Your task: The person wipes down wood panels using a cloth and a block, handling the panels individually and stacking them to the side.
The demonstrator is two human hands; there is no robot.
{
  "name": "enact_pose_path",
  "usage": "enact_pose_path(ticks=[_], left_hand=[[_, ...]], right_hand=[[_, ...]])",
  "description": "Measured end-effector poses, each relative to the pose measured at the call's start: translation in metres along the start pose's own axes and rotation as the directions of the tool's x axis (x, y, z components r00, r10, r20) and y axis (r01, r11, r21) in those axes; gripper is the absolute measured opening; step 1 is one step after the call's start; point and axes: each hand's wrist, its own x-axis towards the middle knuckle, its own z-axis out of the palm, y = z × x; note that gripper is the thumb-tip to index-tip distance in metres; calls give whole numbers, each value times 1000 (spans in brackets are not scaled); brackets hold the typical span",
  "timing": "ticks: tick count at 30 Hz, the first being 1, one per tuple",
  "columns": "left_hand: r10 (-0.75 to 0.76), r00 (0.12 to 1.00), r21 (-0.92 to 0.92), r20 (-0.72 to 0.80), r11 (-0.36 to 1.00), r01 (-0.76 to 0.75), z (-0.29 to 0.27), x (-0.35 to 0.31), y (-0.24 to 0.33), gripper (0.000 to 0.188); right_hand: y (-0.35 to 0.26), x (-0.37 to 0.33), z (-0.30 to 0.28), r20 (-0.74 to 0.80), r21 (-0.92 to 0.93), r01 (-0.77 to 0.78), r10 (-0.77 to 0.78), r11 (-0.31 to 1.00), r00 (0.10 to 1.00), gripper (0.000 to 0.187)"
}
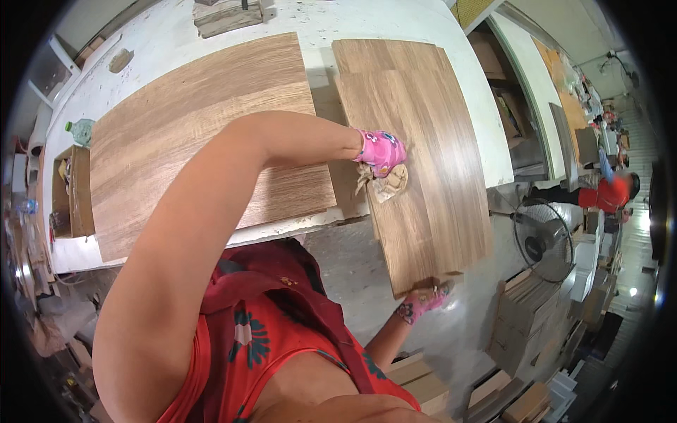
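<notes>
My left hand (381,152), in a pink patterned glove, presses a crumpled beige rag (392,185) onto the top of a wood-grain board (441,148). Its fingers are bunched over the cloth. This board lies on another, whose edges show at the far end and along the left side. My right hand (424,302), gloved in the same pink, is at the near end of the boards, which jut past the table edge. It grips the board there, its fingers partly hidden by the edge. A wider wood-grain board (211,106) lies to the left, beneath my left forearm.
The boards rest on a white worktable (486,141). A cardboard box (73,190) and a green-capped bottle (81,131) stand at its left, a block (229,20) at the far side. Right are a floor fan (543,240), stacked cartons (525,314) and a person in red (613,194).
</notes>
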Motion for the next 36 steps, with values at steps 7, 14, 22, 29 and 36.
enact_pose_path(ticks=[7, 14, 22, 29, 36], left_hand=[[-292, 955, 95, -55, 950, 296, -23, -10, -5, 52], [-296, 929, -6, -222, 953, 302, -23, -27, -22, 56], [-69, 823, -245, -563, 965, -88, -36, -138, 25, 62], [-109, 463, -364, -880, 780, -508, -15, -445, 53, 68], [-624, -176, -617, -761, 781, -101, 122, -737, 75, 68]], right_hand=[[64, 33, 52, 183, -771, 359, -358, 526, 916, 42], [-22, -33, 139, -110, -199, -2, -20, 980, 994, 39], [-20, -16, 108, 64, 90, -25, 19, 996, 998, 26], [-53, -108, 150, 186, 48, 640, -636, 767, 749, 45], [-94, -293, 214, 645, 530, -164, -271, 832, 714, 49]])
